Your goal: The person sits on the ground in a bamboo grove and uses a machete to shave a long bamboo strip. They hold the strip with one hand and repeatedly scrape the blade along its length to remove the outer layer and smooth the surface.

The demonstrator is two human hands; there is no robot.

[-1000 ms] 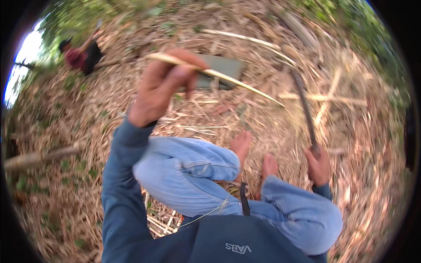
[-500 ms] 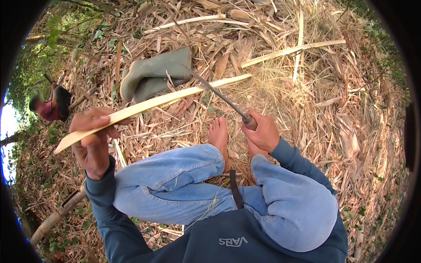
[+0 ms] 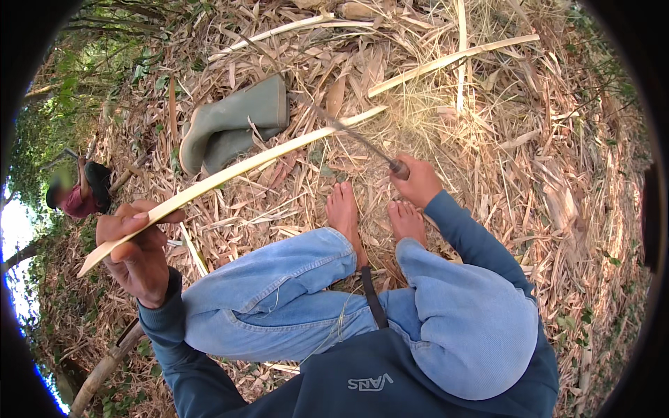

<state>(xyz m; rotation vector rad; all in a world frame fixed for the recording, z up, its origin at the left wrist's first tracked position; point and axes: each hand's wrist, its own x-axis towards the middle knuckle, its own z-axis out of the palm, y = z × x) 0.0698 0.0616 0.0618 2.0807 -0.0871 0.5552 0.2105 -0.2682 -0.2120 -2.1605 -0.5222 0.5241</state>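
Note:
Pinched in the fingers of my left hand (image 3: 138,254) is one end of a long, pale strip that looks like split bamboo (image 3: 240,167). It slants up and to the right, its far end over the littered ground. My right hand (image 3: 417,181) is wrapped round the wooden handle of a long-bladed knife (image 3: 364,143). The dark blade points up and left, and it crosses the strip near its far end; whether they touch I cannot tell. My bare feet (image 3: 343,212) are on the ground between the hands.
A pair of green rubber boots (image 3: 240,111) lies beyond the strip. More pale strips (image 3: 453,64) lie on the dry leaf litter at the far right and far left. Another person (image 3: 82,191) sits at the left, and a thin log (image 3: 104,369) lies at the lower left.
My left hand has shifted slightly left and down with the strip. The right hand has moved a little up, and the knife's blade now crosses nearer the strip's far end.

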